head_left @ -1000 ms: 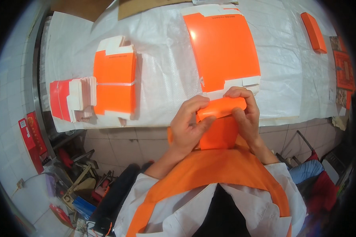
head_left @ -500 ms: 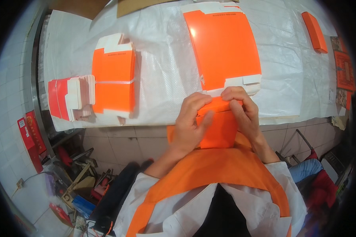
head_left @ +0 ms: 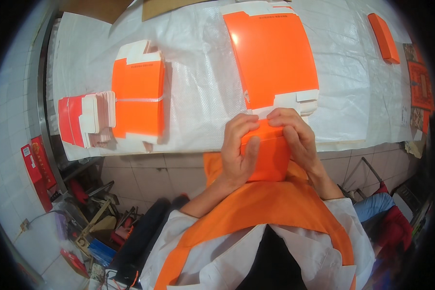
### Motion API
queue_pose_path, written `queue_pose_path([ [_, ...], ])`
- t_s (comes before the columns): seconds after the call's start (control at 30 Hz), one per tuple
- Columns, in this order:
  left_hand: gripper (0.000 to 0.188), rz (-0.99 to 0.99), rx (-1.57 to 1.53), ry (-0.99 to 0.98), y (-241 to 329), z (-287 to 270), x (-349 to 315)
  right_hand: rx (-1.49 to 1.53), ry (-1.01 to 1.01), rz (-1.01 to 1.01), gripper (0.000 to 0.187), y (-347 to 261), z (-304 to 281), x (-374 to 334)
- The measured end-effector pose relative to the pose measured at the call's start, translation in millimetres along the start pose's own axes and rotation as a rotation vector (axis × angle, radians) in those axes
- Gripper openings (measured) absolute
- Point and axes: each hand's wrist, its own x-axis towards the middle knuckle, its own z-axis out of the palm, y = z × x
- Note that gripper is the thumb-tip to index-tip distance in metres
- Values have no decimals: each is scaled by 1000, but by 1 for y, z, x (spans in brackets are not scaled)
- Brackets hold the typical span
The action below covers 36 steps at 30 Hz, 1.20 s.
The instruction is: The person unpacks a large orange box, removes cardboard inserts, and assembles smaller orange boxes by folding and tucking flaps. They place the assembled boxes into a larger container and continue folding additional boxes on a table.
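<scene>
An orange cardboard box is held between both hands, close against my orange apron at the table's front edge. My left hand is closed on its left side, the thumb lying along the front and the fingers bent over the top edge. On the other side my right hand is closed too, its fingertips on the box's upper end. Just beyond the hands lies a stack of flat orange box blanks with white flaps. The hands cover the box's sides and part of its top.
Left on the white sheet lie a strapped stack of orange blanks and a bundle of red and white ones. A folded orange box lies at the far right. Red boxes stand by the left wall.
The box's top part sits flatter under my fingers. My left thumb and fingers have shifted slightly; the right fingers have moved a little to the left.
</scene>
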Motion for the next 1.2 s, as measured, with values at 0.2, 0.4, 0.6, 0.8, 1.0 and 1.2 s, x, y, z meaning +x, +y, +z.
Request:
queue_pose_path([
  [0.2,20,-39,-75,114,1,6,-2,-134,-88,-107,22,0,-4,-1],
  [0.4,13,136,-37,24,-11,5,-3,-47,-106,-21,21,-1,-13,-10],
  [0.6,19,160,-16,-36,-12,-4,-6,-149,-233,4,28,-10,-24,-8],
  [0.8,20,19,-64,26,9,-3,-1,-103,-235,39,38,-20,-26,-8],
  [1.0,21,103,-48,-137,7,-3,-4,-347,-404,76,42,-41,-53,-10],
  [1.2,19,178,-82,-259,32,16,39,-448,-430,167,53,-85,-105,21],
])
